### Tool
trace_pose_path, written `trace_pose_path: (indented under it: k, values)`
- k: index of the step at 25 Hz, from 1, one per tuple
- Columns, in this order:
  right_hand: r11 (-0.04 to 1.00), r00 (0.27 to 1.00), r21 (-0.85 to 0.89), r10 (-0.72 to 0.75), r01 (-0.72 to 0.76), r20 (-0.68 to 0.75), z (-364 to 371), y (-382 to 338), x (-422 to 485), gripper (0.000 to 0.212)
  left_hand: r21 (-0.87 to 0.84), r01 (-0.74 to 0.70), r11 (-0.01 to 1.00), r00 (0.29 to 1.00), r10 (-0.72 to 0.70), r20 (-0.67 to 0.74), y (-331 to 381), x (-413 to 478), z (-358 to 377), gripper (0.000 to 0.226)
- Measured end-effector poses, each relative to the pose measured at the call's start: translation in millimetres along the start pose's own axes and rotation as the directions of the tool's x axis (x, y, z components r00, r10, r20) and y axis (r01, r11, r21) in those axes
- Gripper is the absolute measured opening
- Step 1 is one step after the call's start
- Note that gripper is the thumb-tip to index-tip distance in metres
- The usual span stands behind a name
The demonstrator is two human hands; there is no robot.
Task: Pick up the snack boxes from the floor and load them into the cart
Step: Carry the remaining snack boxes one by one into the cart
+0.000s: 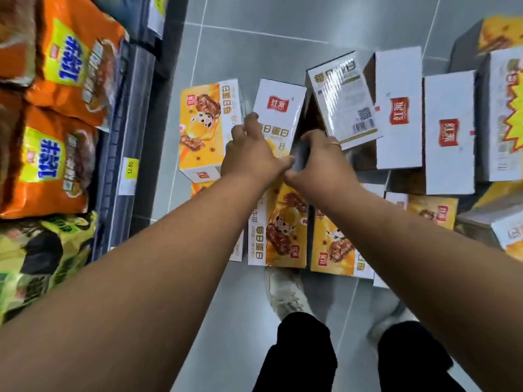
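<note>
The grey tiled floor (254,46) carries many snack boxes (450,131), flat or tipped, beside a shelf (119,137) of orange bags (70,66) (no cart is in view). So nearly all the loading seems left to do. One tilted box (278,108) sits among the others, clamped between the left hand (249,157) and right hand (319,159), whose fingers curl over its sides.
</note>
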State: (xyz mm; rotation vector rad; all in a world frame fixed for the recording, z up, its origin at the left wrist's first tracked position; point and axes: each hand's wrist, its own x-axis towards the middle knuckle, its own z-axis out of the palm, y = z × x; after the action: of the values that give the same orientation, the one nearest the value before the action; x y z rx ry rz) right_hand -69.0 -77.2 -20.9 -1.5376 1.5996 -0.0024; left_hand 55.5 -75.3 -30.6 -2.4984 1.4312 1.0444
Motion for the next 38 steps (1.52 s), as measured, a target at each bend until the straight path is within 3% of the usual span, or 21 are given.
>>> trace_pose_path:
  k: [3, 7, 9, 13, 21, 23, 27, 31, 34, 35, 38]
  values:
    - [0.999, 0.999, 0.027, 0.025, -0.024, -0.023, 32, 12, 23, 0.051, -0.059, 0.031, 0.998, 0.999, -0.029, 0.024, -5, 21, 19, 0.112]
    - [0.994, 1.000, 0.112, 0.012, -0.016, 0.028, 65, 23, 48, 0.094, -0.083, 0.089, 0.993, 0.996, -0.091, -0.020, -13, 33, 26, 0.123]
    - [0.990, 0.997, 0.139, -0.016, 0.005, 0.079, 80, 24, 54, 0.102, -0.184, 0.103, 0.978, 0.992, -0.114, -0.051, -25, 34, 25, 0.118]
    - [0.994, 0.996, 0.095, -0.068, 0.062, 0.054, 89, 19, 51, 0.101, -0.538, 0.113, 0.835, 0.983, -0.175, -0.064, -47, 23, 9, 0.089]
    - [0.983, 0.983, -0.029, -0.179, 0.180, 0.040, 47, 10, 11, 0.098, -0.863, 0.136, 0.487, 0.971, -0.240, 0.017, -77, -47, -45, 0.040]
    - [0.983, 0.982, -0.063, -0.170, 0.175, 0.080, 28, 4, -6, 0.104, -0.899, 0.158, 0.409, 0.968, -0.246, 0.058, -85, -74, -56, 0.049]
    - [0.986, 0.980, -0.041, -0.154, 0.160, 0.123, -6, -11, -40, 0.111, -0.949, 0.162, 0.271, 0.965, -0.244, 0.095, -99, -115, -73, 0.098]
    - [0.973, 0.993, 0.215, -0.101, 0.086, 0.059, -65, -42, -66, 0.100, -0.970, 0.112, 0.218, 0.981, -0.182, 0.073, -83, -144, -110, 0.108]
    - [0.907, 0.999, 0.420, -0.032, 0.034, -0.012, -120, -68, -89, 0.110, -0.974, 0.063, 0.216, 0.995, -0.085, 0.045, -59, -166, -152, 0.110]
    - [0.891, 0.999, 0.453, -0.003, 0.021, -0.041, -141, -77, -97, 0.104, -0.974, 0.039, 0.224, 0.999, -0.034, 0.032, -48, -174, -170, 0.110]
    - [0.807, 0.994, 0.591, 0.059, 0.010, -0.096, -210, -107, -130, 0.060, -0.968, -0.040, 0.248, 0.994, 0.113, -0.012, -14, -197, -225, 0.103]
